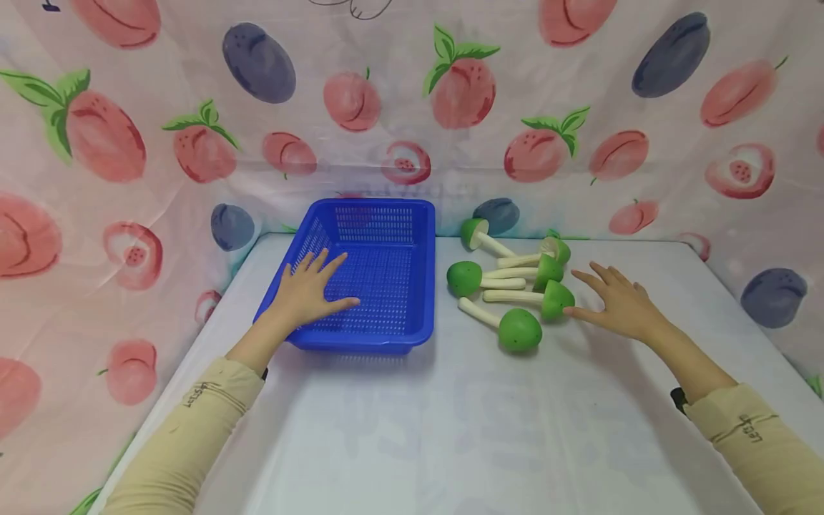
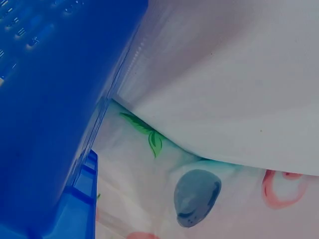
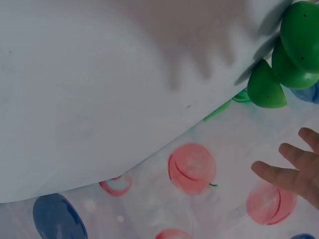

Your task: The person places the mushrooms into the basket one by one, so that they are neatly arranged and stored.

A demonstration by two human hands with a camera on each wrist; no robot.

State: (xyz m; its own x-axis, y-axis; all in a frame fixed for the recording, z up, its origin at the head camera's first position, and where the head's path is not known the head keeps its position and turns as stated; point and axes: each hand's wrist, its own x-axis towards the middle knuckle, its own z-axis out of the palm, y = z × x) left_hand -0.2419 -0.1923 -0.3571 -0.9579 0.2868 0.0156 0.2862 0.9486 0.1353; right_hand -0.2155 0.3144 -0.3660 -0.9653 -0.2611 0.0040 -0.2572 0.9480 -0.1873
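In the head view, my left hand (image 1: 307, 292) spreads its fingers over the near left side of a blue plastic basket (image 1: 423, 286) with slotted walls and floor; nothing is in its grasp. The basket's side fills the left of the left wrist view. To the right, several toy mushrooms with green caps and pale stems lie in a loose cluster, the nearest mushroom (image 1: 520, 330) with its cap toward me. My right hand (image 1: 618, 302), fingers apart and holding nothing, hovers just right of the cluster, its thumb close to one green cap (image 1: 557, 300). Green caps (image 3: 301, 37) also show in the right wrist view.
A white-covered table (image 1: 489, 429) carries the basket and mushrooms. Behind and beside it hangs a pale curtain (image 1: 412, 43) printed with peaches, plums and leaves, meeting the table's far edge just behind the basket.
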